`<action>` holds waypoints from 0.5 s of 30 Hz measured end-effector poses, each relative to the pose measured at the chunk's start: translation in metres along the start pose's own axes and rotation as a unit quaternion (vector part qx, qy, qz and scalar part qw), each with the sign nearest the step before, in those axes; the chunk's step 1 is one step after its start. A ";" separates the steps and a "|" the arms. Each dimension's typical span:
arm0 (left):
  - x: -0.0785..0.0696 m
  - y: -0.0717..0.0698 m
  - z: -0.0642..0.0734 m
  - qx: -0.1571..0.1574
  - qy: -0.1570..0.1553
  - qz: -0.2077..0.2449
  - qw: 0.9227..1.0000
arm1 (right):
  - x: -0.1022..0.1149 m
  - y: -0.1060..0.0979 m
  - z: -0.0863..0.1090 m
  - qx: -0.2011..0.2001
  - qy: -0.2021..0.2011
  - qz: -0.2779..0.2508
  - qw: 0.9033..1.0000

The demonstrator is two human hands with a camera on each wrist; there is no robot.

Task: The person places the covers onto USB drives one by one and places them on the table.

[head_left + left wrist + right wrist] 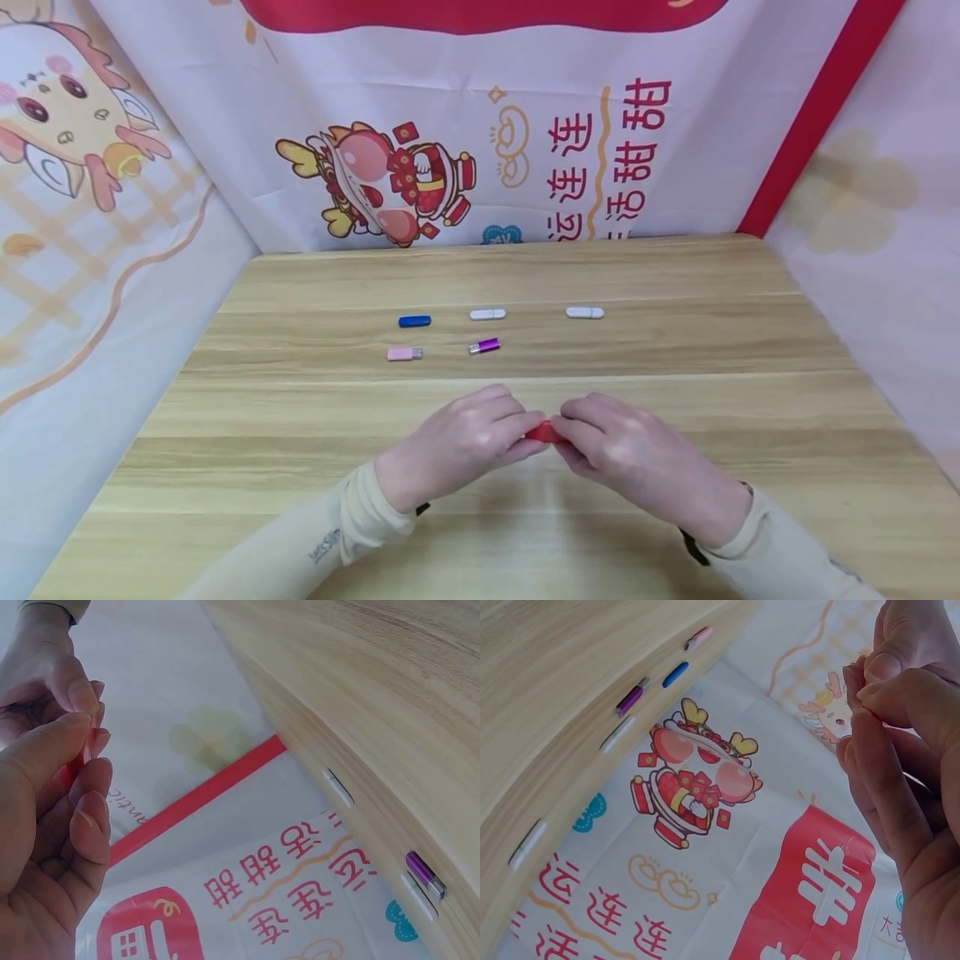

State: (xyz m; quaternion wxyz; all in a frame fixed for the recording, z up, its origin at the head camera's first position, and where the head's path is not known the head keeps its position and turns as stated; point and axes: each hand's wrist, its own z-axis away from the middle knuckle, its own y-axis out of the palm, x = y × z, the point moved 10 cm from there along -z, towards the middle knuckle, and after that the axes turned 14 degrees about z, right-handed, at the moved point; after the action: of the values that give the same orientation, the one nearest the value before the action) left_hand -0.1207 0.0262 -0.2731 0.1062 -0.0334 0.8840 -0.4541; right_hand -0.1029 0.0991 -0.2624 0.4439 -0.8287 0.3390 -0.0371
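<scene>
Between both hands, over the near part of the wooden table [300, 417], is a small red USB stick [543, 432], largely covered by fingers. My left hand [468, 437] pinches its left end between thumb and fingers. From the other side, my right hand [633, 446] pinches the right end, the two sets of fingertips close together. In the left wrist view a thin red strip of the stick [75, 766] shows beside the left thumb. The right wrist view has it almost wholly hidden behind fingers.
Farther back on the table lie a blue capped stick [415, 322], two white capped sticks [487, 314], a pink USB stick [401, 354] and a purple USB stick [488, 345]. The pink and purple ones show metal plugs. Printed cloth [420, 67] hangs behind and along both sides.
</scene>
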 end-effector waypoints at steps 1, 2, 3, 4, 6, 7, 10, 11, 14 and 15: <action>0.000 0.000 0.000 -0.001 0.001 -0.004 1.000 | 0.000 0.000 0.000 -0.002 0.000 0.000 1.000; -0.001 0.001 -0.001 -0.002 0.004 -0.011 1.000 | -0.001 0.000 0.001 -0.004 0.000 -0.001 1.000; -0.001 0.001 -0.001 -0.003 0.005 -0.015 1.000 | -0.001 0.000 0.001 -0.007 -0.001 0.000 1.000; 0.000 0.001 -0.002 -0.005 0.004 -0.014 1.000 | -0.002 -0.001 0.002 -0.009 0.000 0.001 1.000; 0.001 0.002 -0.003 -0.007 0.002 -0.014 1.000 | -0.003 0.000 0.002 -0.010 0.002 0.002 1.000; 0.002 0.003 -0.003 -0.007 -0.002 -0.012 1.000 | -0.004 0.000 0.003 -0.010 0.004 0.003 1.000; 0.008 0.007 -0.005 -0.004 -0.017 0.002 1.000 | -0.008 0.003 0.005 -0.004 0.010 0.001 1.000; 0.011 0.009 -0.006 -0.004 -0.022 0.010 1.000 | -0.010 0.004 0.006 -0.004 0.013 -0.002 1.000; 0.021 0.016 -0.011 0.001 -0.035 0.030 0.999 | -0.020 0.009 0.009 -0.003 0.027 -0.013 1.000; 0.025 0.018 -0.014 0.004 -0.041 0.040 0.998 | -0.024 0.011 0.011 -0.004 0.031 -0.015 0.999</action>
State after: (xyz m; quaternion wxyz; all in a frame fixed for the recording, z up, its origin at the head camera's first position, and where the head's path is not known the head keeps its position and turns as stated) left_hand -0.1471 0.0438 -0.2839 0.1602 -0.0159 0.8775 -0.4517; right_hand -0.1235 0.1171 -0.2712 0.4294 -0.8337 0.3404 -0.0685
